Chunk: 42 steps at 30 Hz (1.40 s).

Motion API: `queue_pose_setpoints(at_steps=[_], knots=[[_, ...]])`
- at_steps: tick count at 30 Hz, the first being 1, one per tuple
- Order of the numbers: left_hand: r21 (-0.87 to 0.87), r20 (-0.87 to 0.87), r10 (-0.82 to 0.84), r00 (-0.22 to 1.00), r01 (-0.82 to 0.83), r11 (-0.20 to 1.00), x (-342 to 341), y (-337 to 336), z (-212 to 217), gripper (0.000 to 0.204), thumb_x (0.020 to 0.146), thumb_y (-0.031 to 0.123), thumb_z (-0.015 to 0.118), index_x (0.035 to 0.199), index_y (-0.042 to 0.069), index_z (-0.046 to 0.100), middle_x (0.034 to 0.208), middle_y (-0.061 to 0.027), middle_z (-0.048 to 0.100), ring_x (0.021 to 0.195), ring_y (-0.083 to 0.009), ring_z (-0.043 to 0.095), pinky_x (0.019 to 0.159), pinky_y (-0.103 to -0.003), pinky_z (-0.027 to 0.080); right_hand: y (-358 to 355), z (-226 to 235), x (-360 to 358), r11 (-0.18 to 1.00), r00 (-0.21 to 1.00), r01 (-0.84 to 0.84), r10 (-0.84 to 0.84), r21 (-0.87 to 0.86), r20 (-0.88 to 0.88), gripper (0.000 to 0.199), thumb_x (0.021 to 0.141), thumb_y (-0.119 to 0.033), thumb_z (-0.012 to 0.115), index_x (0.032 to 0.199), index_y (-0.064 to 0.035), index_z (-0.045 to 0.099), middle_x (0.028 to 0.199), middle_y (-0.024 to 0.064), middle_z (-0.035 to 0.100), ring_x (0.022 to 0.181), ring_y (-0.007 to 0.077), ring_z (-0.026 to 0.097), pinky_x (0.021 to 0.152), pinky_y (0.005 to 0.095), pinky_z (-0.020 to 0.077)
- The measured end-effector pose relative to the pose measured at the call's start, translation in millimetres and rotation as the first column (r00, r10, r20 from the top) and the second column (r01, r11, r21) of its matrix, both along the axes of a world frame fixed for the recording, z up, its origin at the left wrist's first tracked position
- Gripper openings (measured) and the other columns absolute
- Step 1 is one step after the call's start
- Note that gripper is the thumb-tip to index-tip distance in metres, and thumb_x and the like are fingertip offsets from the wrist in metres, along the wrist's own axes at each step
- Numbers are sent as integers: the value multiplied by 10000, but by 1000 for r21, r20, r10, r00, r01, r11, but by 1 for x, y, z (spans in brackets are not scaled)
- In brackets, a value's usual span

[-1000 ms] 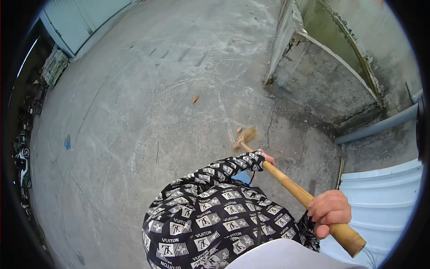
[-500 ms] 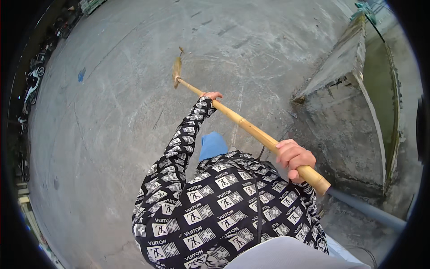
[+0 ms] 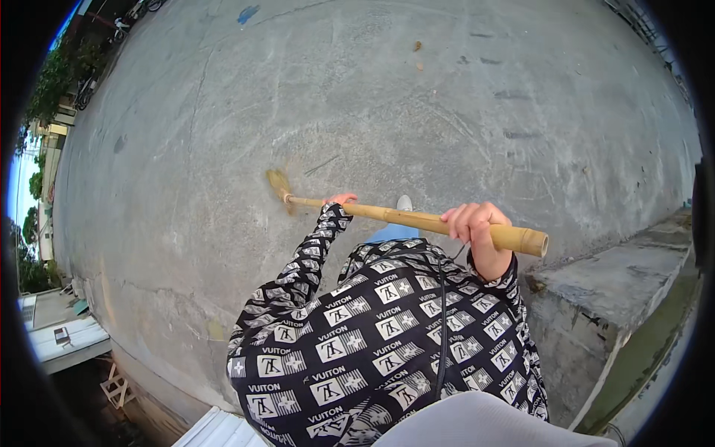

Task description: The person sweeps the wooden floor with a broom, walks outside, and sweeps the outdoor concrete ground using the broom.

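Head view, broom: the bamboo broom (image 3: 417, 220) now lies almost level across the picture; half a second ago it slanted up toward the upper left.
Broom head: the bristles (image 3: 279, 184) rest on the bare concrete floor (image 3: 417, 112), to the person's left, swung away from the concrete ledge (image 3: 618, 279).
Right hand: the right hand (image 3: 477, 223) is wrapped tight around the thick end of the pole.
Left hand: the left hand (image 3: 341, 200) grasps the pole nearer the bristles, mostly hidden by the patterned sleeve (image 3: 313, 253).
Meaning: the sweep looks mid-stroke, with a few scraps (image 3: 417, 46) lying far off.
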<state>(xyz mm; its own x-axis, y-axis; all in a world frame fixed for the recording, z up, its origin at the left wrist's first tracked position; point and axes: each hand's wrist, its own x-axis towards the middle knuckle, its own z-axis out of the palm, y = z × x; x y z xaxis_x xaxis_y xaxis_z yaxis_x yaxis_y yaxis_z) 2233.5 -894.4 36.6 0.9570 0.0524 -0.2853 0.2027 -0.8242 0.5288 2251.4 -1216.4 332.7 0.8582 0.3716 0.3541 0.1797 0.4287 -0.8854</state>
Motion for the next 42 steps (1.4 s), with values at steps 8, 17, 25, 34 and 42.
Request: queue_pose_setpoints(at_steps=[8, 17, 25, 34, 42], knots=[[-66, 63, -336, 940, 340, 938, 94, -121, 42, 301, 643, 226, 650, 928, 320, 629, 851, 21, 605, 948, -200, 553, 857, -455, 315, -45, 103, 64, 967, 979, 197, -186, -162, 79, 410, 918, -493, 385, 729, -132, 336, 549, -25, 380, 508, 119, 400, 680, 340, 409], [-140, 523, -233, 820, 353, 925, 320, -202, 75, 213, 696, 263, 633, 893, 343, 613, 846, 32, 579, 929, -205, 555, 977, -613, 196, 7, 167, 172, 894, 574, -213, 441, -394, 690, 458, 721, -506, 675, 682, -98, 471, 527, 2, 511, 420, 133, 490, 484, 265, 479], [-166, 571, -363, 736, 537, 827, 259, -209, 154, 150, 811, 314, 576, 957, 290, 598, 826, 18, 629, 869, -184, 572, 907, -448, 306, -89, 213, 137, 967, 622, -62, 231, -246, 748, 371, 791, -580, 554, 710, -233, 453, 587, -115, 507, 514, 16, 490, 588, 172, 409], [-71, 87, -629, 772, 635, 769, -214, 37, -12, 193, 759, 189, 611, 950, 209, 635, 771, -57, 644, 741, -246, 620, 659, -349, 481, 76, -19, -398, 888, 882, 458, -460, 45, 100, 389, 906, -403, 491, 676, -116, 366, 567, 12, 449, 543, 173, 472, 649, 390, 443], [-155, 37, -978, 204, 968, 196, -472, -27, 19, 310, 593, 218, 658, 901, 259, 659, 785, -10, 631, 801, -243, 604, 714, -383, 460, 96, 28, -725, 603, 593, 793, -797, 89, 114, 427, 901, -538, 371, 734, -146, 334, 511, -65, 370, 452, 93, 400, 593, 286, 388]])
